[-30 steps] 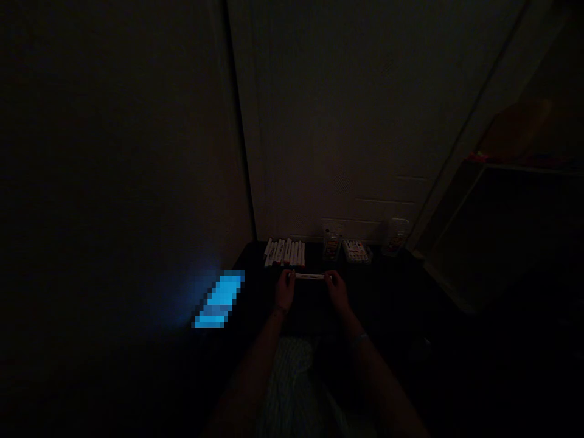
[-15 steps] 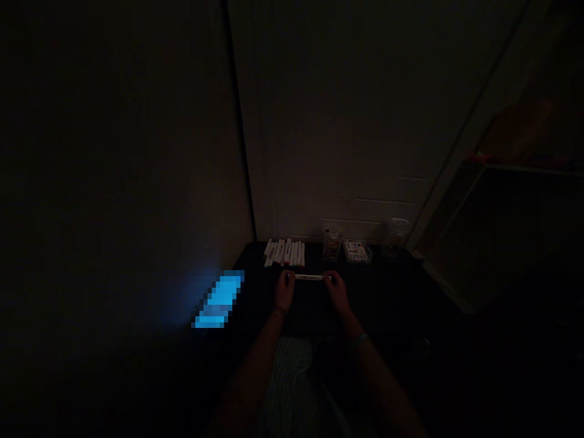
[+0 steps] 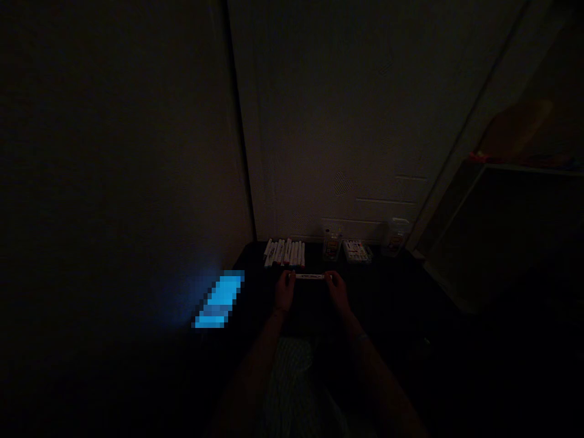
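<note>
A white marker (image 3: 310, 277) lies level between my two hands, over the dark tabletop (image 3: 378, 298). Its left end is pinched in the fingers of my left hand (image 3: 285, 292). My right hand (image 3: 337, 292) grips the other end in the same way. Dark print shows along the marker's barrel; the dim light hides its finer details. Just beyond my left hand, several white markers (image 3: 285, 252) lie side by side in a row, some with coloured ends.
Behind my right hand stand a clear plastic case (image 3: 332, 244) and a low box packed with markers (image 3: 357, 250). Another clear container (image 3: 396, 237) is at the back right, against the wall (image 3: 310, 152). A glowing blue, pixelated screen (image 3: 219, 301) is at the left.
The picture has become a little darker. Both hands and the marker between them stay in nearly the same place.
</note>
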`<state>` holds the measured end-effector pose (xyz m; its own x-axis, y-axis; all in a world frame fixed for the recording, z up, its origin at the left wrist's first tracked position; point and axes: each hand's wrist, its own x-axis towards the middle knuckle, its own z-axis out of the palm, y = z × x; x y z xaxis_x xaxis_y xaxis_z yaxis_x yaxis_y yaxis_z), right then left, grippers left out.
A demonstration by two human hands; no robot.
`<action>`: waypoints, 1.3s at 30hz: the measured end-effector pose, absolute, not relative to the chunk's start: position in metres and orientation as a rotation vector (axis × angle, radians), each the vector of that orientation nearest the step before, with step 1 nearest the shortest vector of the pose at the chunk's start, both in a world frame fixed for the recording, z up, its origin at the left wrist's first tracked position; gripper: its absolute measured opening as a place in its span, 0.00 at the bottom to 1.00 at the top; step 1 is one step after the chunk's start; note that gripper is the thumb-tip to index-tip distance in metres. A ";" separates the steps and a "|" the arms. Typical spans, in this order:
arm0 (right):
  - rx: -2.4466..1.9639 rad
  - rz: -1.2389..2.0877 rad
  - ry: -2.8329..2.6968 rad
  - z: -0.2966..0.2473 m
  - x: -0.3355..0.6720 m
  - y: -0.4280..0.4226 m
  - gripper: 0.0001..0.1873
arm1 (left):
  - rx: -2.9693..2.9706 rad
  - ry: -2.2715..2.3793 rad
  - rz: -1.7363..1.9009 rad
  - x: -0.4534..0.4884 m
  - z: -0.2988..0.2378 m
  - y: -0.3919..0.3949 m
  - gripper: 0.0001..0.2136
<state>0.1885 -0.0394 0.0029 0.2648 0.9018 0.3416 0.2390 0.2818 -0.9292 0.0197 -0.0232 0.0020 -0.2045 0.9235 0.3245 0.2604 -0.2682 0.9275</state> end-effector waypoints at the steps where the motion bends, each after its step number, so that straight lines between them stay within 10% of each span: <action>1: -1.234 0.651 -1.247 0.003 0.188 -0.039 0.18 | 1.492 1.412 1.520 0.020 0.002 -0.023 0.15; 39: -1.167 0.681 -1.264 -0.001 0.189 -0.037 0.14 | 1.512 1.460 1.492 0.018 -0.001 -0.021 0.11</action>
